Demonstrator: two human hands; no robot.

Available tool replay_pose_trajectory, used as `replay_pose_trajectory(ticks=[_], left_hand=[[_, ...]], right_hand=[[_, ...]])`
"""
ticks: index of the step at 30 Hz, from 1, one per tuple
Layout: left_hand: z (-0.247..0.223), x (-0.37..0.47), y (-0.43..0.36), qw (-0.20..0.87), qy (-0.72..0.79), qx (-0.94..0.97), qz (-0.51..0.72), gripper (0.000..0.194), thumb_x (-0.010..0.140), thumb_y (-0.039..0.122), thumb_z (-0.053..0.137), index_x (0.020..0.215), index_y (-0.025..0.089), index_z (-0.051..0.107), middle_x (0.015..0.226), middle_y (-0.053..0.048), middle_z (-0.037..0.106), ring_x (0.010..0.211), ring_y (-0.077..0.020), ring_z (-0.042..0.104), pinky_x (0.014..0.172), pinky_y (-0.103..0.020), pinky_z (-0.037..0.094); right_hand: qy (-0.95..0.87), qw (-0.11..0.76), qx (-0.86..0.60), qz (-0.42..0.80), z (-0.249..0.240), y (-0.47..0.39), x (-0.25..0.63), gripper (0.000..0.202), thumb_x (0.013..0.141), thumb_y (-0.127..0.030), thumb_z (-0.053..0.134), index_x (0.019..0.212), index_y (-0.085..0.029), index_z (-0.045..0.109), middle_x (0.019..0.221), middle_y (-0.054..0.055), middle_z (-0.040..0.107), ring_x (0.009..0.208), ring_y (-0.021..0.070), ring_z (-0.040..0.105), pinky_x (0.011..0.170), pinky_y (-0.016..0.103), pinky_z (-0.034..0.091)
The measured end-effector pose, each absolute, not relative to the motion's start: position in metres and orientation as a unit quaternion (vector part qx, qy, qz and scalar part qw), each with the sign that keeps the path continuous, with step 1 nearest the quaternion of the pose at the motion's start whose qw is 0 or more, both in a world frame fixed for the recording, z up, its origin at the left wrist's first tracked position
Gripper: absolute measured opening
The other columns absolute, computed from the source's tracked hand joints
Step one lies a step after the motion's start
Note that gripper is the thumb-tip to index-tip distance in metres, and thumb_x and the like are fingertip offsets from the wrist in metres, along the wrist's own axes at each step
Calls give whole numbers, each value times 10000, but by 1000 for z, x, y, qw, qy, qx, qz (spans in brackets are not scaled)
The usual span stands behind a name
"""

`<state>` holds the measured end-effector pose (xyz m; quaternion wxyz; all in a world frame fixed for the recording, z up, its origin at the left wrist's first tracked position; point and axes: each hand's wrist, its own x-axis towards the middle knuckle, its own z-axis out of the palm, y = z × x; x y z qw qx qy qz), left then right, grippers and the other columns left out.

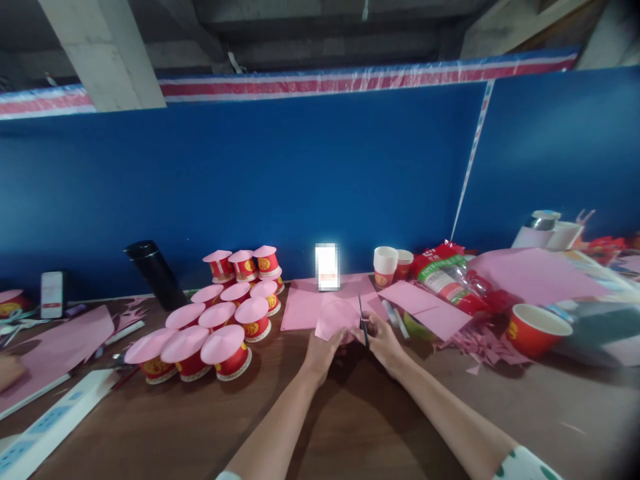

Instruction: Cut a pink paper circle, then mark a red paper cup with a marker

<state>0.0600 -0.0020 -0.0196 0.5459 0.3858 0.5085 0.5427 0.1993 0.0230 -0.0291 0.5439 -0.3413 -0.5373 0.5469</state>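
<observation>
My left hand (323, 355) pinches the lower edge of a piece of pink paper (336, 317) with a rounded outline. Just to its right, my right hand (383, 343) grips a pair of scissors (363, 317), whose dark blades point up and away beside the paper's right edge. Whether the blades touch the paper I cannot tell. Behind both hands lies a larger pink sheet (300, 308) flat on the table. To the left stand several red paper cups (235, 362), upside down, topped with shallow pink paper cones (223, 343).
A lit phone (328, 267) stands upright at the back. White-and-red cups (385, 265), a red plastic package (447, 277), pink scraps (483, 347) and an open red cup (537, 330) crowd the right. A black bottle (155, 275), a power strip (55, 420) and another person's hand (9, 370) are left.
</observation>
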Motion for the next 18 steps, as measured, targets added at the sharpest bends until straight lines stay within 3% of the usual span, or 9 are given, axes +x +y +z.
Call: replay_pose_trajectory(ticks=[18], left_hand=[[-21, 59, -2, 551, 497, 390, 545, 446, 588, 409, 710, 914, 125, 599, 697, -54, 644, 486, -115, 560, 391, -189, 409]], right_hand=[[-533, 538, -348, 552, -24, 20, 198, 402, 586, -310, 755, 896, -177, 537, 680, -2, 630, 650, 164, 609, 550, 239, 459]])
